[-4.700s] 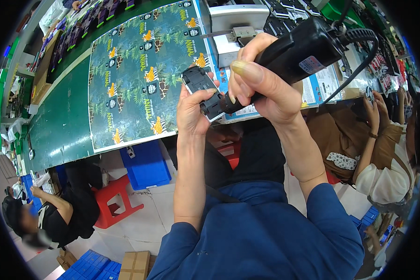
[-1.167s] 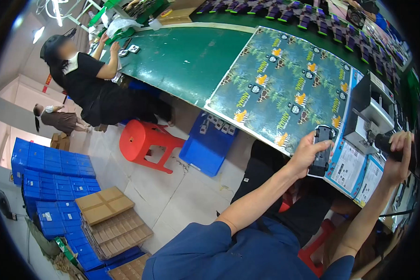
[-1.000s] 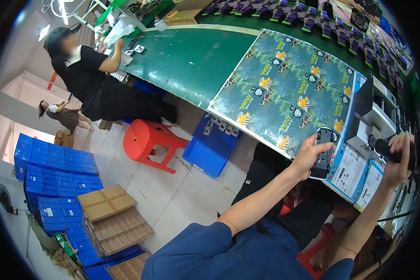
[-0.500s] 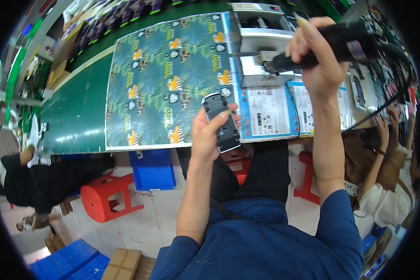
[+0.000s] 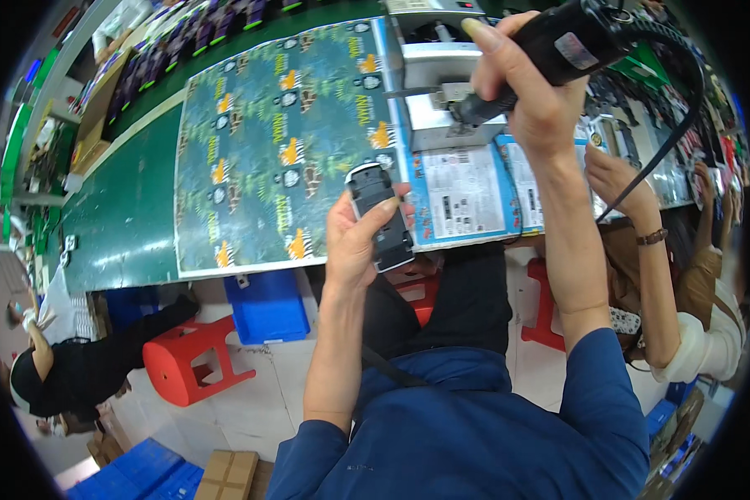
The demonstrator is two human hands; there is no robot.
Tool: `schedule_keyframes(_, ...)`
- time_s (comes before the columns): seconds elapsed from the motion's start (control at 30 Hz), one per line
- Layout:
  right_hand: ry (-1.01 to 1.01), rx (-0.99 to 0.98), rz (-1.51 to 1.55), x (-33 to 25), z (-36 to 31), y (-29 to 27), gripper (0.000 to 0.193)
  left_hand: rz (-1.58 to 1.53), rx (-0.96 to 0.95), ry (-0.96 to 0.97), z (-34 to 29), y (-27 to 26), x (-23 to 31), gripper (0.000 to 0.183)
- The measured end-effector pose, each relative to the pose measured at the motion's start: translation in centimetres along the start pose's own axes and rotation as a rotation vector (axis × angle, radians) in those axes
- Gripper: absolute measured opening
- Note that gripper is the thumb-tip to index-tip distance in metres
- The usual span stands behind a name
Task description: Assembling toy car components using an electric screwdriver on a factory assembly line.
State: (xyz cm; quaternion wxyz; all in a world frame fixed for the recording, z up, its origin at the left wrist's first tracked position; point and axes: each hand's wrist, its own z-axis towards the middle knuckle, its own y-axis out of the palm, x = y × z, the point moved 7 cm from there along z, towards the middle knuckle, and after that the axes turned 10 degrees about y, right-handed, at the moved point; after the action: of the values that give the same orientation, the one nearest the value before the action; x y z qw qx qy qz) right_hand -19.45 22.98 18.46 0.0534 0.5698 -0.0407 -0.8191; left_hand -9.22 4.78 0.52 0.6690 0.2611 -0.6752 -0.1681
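My left hand [image 5: 352, 240] is closed around a toy car body [image 5: 373, 182], black underside up, with the thumb pressed across its middle. The car is held above the table's near edge. My right hand [image 5: 543, 107] grips a black electric screwdriver [image 5: 562, 46], whose cable loops down to the right. The screwdriver's nose points down and left, close to the front of a silver metal screw feeder [image 5: 429, 65]. Whether its tip touches the feeder I cannot make out.
A patterned printed sheet [image 5: 262, 158] covers the table to the left of printed papers [image 5: 458, 196]. At the right, a co-worker's hand [image 5: 617, 179] is near my right forearm. Red stools [image 5: 183, 367] and a blue bin [image 5: 267, 308] stand below. Purple-and-green items [image 5: 200, 37] line the back.
The view has shifted slightly. My right hand has tilted the screwdriver's body upward while its nose stays by the feeder. The co-worker's hand has come closer from the right.
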Motion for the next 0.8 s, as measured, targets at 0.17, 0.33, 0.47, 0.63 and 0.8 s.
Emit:
schedule_keyframes(0.17,0.081,-0.486,-0.205,6.4,1.6,-4.8,0.048,0.170,0.011,0.014,0.9,-0.7,-3.3,0.028)
schedule_keyframes(0.33,-0.114,-0.186,-0.191,7.2,3.7,-8.4,0.032,-0.058,0.020,0.100,0.7,1.4,-3.0,0.022)
schedule_keyframes(0.47,-0.160,-0.274,-0.122,6.6,4.9,-5.7,0.013,-0.108,-0.010,0.073,-0.2,1.4,-1.3,0.019)
schedule_keyframes(0.63,0.160,-0.135,0.053,7.6,5.5,-6.3,0.011,-0.112,-0.017,0.031,0.0,1.8,-0.6,0.016)
schedule_keyframes(0.8,-0.173,-0.243,-0.111,6.4,5.1,-5.6,0.011,-0.136,-0.049,0.047,0.5,1.9,-1.5,0.015)
